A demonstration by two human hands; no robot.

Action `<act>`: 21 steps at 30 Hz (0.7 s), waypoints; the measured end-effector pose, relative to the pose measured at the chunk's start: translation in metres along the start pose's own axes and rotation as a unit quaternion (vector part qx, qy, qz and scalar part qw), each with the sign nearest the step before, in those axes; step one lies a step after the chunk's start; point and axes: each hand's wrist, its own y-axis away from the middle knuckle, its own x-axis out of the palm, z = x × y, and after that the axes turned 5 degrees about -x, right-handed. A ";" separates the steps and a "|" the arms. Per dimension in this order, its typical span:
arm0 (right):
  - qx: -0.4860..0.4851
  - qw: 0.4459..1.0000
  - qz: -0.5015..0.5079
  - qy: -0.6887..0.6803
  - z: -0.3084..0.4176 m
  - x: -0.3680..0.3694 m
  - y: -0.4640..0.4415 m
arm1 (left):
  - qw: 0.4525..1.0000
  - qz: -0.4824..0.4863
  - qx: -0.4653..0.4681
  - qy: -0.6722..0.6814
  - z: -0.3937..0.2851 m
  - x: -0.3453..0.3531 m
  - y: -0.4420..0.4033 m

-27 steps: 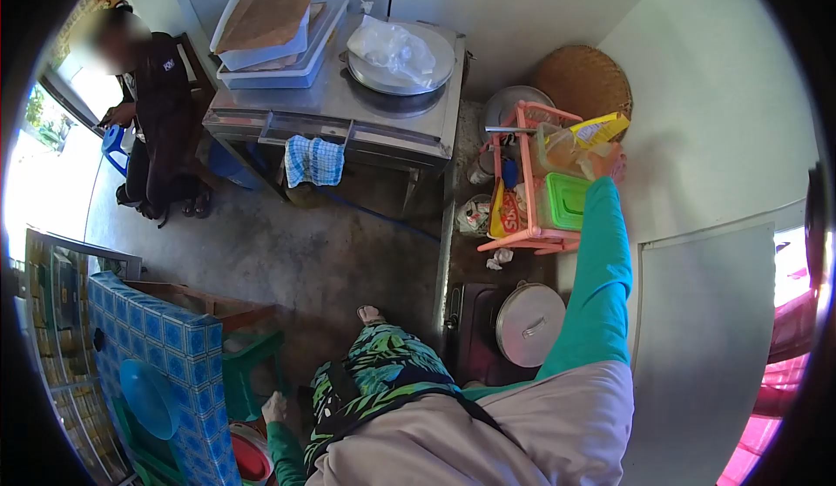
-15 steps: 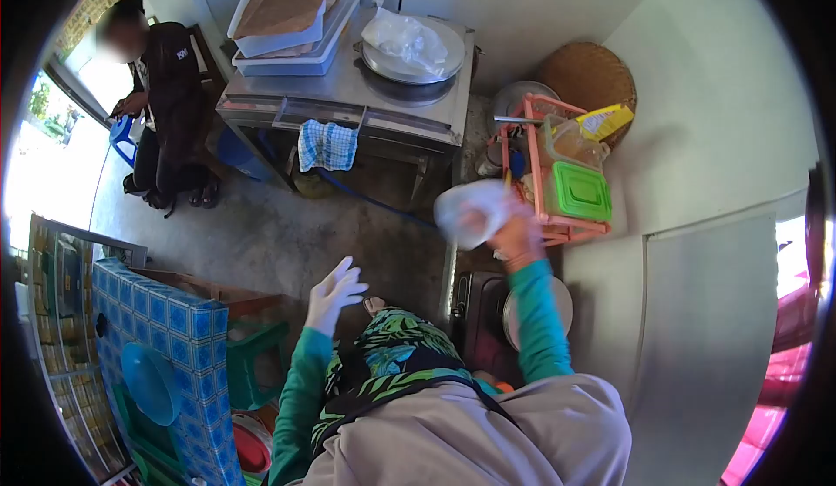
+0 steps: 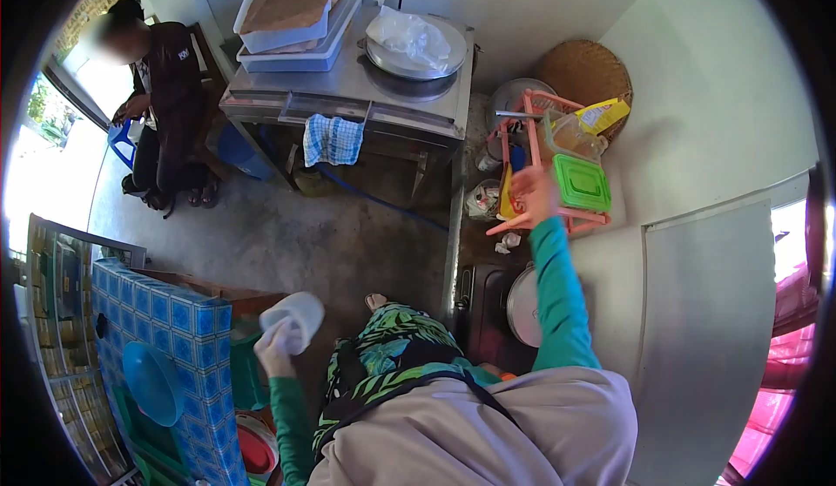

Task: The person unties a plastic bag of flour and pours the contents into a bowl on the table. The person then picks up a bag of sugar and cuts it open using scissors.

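My left hand (image 3: 275, 349), in a thin whitish glove, grips a translucent white plastic tub (image 3: 300, 316) beside the blue-covered table. The tub is tilted, and its inside is hard to see. Bare and slightly blurred, my right hand (image 3: 534, 193) is over the front of a pink plastic rack (image 3: 529, 107), its fingers apart and seemingly unloaded. Near those fingers are a yellow item (image 3: 506, 197) and a clear bag or jar (image 3: 482, 200) with unclear contents. A container with a green lid (image 3: 582, 183) sits on the rack, to the right of that hand.
A steel table (image 3: 409, 107) bears white trays (image 3: 300, 55) and a round pan (image 3: 435, 66) under a plastic bag. A stove (image 3: 488, 312) stands at my right. On the left are a blue-checked table (image 3: 187, 312) and a seated person (image 3: 170, 94).
The white tub has passed from my right hand to my left and moved left. My left hand has lowered and closed on it; my right hand has risen to the pink rack.
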 end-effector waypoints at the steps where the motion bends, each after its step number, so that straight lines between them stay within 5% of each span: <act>1: -0.120 0.990 -0.053 -0.055 -0.007 -0.053 -0.049 | 0.999 -0.028 0.046 -0.002 0.029 -0.032 -0.014; 3: -0.038 0.941 -0.297 -0.159 0.028 -0.062 -0.087 | 0.998 -0.057 -0.002 -0.011 0.022 -0.055 0.002; 4: -0.039 0.942 -0.296 -0.157 0.032 -0.063 -0.093 | 0.995 -0.090 -0.012 -0.028 0.022 -0.060 0.006; 5: -0.106 0.986 -0.087 0.095 0.031 -0.067 -0.101 | 0.995 -0.098 -0.017 -0.022 0.024 -0.063 0.007; 6: -0.251 0.921 0.076 0.290 0.032 -0.069 -0.107 | 0.994 -0.106 -0.021 -0.017 0.024 -0.065 0.009; 7: -0.309 0.875 0.116 0.354 0.029 -0.070 -0.121 | 0.994 -0.108 -0.022 -0.017 0.025 -0.066 0.009; 9: -0.237 0.923 -0.010 0.302 -0.003 -0.085 -0.185 | 0.993 -0.115 -0.039 0.009 0.028 -0.063 0.010; 11: -0.173 0.898 -0.190 0.358 -0.024 -0.100 -0.246 | 0.992 -0.119 -0.037 0.015 0.030 -0.059 0.012; 13: -0.087 0.689 -0.317 0.646 -0.020 -0.073 -0.251 | 0.991 -0.129 -0.033 0.016 0.032 -0.064 0.016; 19: 0.122 0.479 -0.072 0.867 0.011 -0.061 -0.236 | 0.984 -0.170 -0.037 0.035 0.056 -0.084 0.045; 21: 0.110 0.478 -0.077 0.868 0.010 -0.068 -0.233 | 0.980 -0.187 -0.048 0.047 0.070 -0.092 0.050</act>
